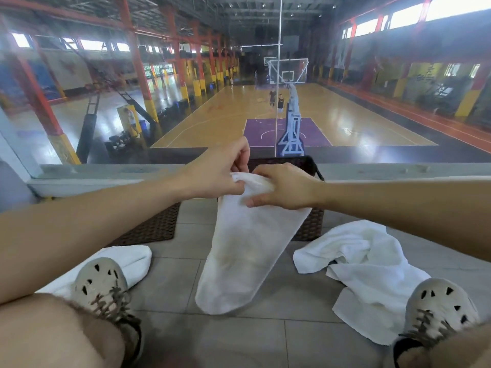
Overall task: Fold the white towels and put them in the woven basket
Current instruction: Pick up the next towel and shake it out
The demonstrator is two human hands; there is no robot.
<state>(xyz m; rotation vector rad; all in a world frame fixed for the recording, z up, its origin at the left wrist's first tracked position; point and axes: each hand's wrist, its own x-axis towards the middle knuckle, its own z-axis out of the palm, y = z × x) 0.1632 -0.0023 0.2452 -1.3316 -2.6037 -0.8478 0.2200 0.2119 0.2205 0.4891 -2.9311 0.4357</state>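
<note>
A white towel (244, 251) hangs lengthwise in front of me, its lower end near the tiled floor. My left hand (220, 171) pinches its top edge on the left, and my right hand (284, 187) grips the top on the right, thumb underneath. Behind the towel stands the dark woven basket (310, 224), mostly hidden by the towel and my arms. A crumpled white towel (366, 272) lies on the floor at the right, partly under my right shoe. A folded white towel (132, 258) lies at the left beneath my left shoe.
My two grey shoes (101, 285) rest on the grey tiled floor (265, 341). A low concrete ledge (106, 176) and a glass pane stand just beyond the basket, overlooking a basketball court far below.
</note>
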